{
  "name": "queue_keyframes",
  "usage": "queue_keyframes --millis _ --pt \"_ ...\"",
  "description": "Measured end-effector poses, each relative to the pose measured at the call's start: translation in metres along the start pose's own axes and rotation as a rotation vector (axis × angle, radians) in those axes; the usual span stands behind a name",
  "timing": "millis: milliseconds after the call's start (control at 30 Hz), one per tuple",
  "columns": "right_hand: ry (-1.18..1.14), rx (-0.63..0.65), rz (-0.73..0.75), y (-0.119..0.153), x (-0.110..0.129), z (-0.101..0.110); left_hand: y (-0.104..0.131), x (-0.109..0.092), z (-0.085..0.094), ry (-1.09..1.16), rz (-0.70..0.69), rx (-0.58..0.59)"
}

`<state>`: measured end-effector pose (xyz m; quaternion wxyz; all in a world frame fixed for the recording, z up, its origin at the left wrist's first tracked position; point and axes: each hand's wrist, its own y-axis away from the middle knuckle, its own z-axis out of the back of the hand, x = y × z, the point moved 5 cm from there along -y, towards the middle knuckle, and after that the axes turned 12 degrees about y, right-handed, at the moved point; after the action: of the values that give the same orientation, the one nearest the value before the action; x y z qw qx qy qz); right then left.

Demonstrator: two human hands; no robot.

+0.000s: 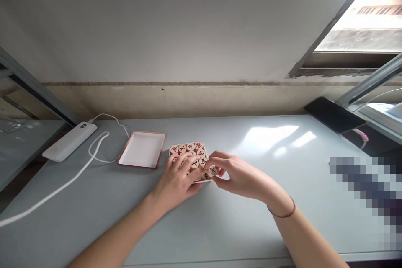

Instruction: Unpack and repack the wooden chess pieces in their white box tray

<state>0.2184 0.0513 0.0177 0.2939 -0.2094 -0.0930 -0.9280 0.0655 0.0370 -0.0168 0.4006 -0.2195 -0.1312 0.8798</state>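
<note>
A small box [206, 149] full of round wooden Chinese chess pieces [190, 147] stands on the grey table. Red characters mark the pieces at the back, black ones several nearer me. My left hand [179, 176] lies over the box's left and front part, fingers spread across the pieces and hiding some of them. At the box's right front corner, my right hand [228, 171] pinches one Chinese chess piece [212, 171] with a black character, tilted at the edge of the box. Left of the box lies its open lid [141, 149], white inside with a red rim.
A white power bank [69, 141] with a white cable [63, 192] lies at the left. A dark tablet-like slab [334, 114] rests at the back right by a metal post. The wall closes off the table's [251, 226] far edge.
</note>
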Motion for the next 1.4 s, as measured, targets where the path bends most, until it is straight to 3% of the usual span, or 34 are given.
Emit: queue_keyframes --millis 300,500,567,633,700,767,833,867,900,967,1033,1100,1167,1267,1333,1400 --pt "0.046 0.015 0.000 -0.006 0.006 -0.011 0.000 0.007 0.002 -0.037 0.030 -0.048" --pt "0.057 -0.106 -0.032 -0.008 0.000 -0.008 -0.004 0.016 0.011 -0.055 0.038 -0.104" --pt "0.041 -0.160 -0.049 -0.008 -0.002 -0.005 -0.001 0.028 0.023 -0.081 0.107 -0.144" --pt "0.034 -0.198 -0.058 -0.008 -0.004 -0.002 0.006 0.047 0.035 -0.135 0.284 -0.153" --pt "0.035 -0.222 -0.053 -0.008 -0.005 -0.001 0.016 0.066 0.045 -0.241 0.477 -0.088" --pt "0.033 -0.233 -0.043 -0.008 -0.006 -0.001 0.025 0.080 0.046 -0.273 0.614 0.111" --pt "0.028 -0.236 -0.037 -0.009 -0.007 -0.002 0.029 0.085 0.045 -0.235 0.671 0.256" --pt "0.027 -0.241 -0.036 -0.009 -0.008 -0.002 0.029 0.084 0.047 -0.219 0.668 0.273" --pt "0.028 -0.255 -0.038 -0.010 -0.008 -0.002 0.027 0.082 0.052 -0.214 0.650 0.238" --pt "0.022 -0.310 -0.052 -0.010 -0.009 -0.001 0.020 0.073 0.066 -0.199 0.575 0.040" --pt "-0.001 -0.391 -0.071 -0.010 -0.008 0.001 0.017 0.062 0.084 -0.073 0.495 -0.237" --pt "-0.048 -0.463 -0.092 -0.010 -0.008 0.001 0.019 0.054 0.090 0.210 0.457 -0.369" --pt "-0.127 -0.511 -0.098 -0.010 -0.007 -0.002 0.022 0.049 0.085 0.574 0.458 -0.361" --pt "-0.364 -0.534 -0.054 -0.013 -0.006 -0.010 0.024 0.041 0.067 1.017 0.499 -0.217" --pt "-0.546 -0.536 -0.043 -0.015 -0.008 -0.015 0.023 0.038 0.058 1.183 0.536 -0.175" --pt "-0.651 -0.539 -0.100 -0.016 -0.012 -0.018 0.021 0.040 0.052 1.251 0.599 -0.207"
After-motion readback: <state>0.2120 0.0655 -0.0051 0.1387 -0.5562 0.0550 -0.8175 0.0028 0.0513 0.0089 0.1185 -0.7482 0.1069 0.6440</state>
